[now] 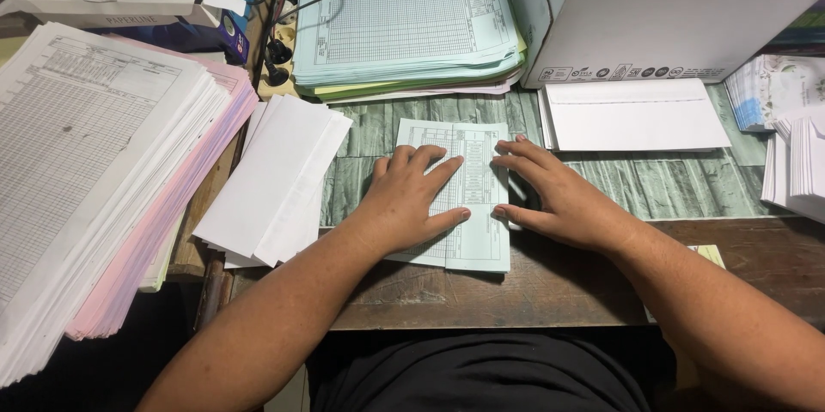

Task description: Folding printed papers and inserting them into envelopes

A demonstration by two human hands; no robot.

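Note:
A folded pale green printed form (474,197) lies on the desk in front of me. My left hand (411,197) rests flat on its left half, fingers spread and pointing away from me. My right hand (550,190) presses along the form's right edge, fingertips on the paper near the fold. Neither hand grips anything; both press the sheet down.
A fanned pile of white envelopes (279,176) lies left of the form. White envelopes (634,114) sit at the back right, a stack of green forms (404,21) behind, a tall white and pink paper stack (94,163) far left, a cardboard box (662,8) back right.

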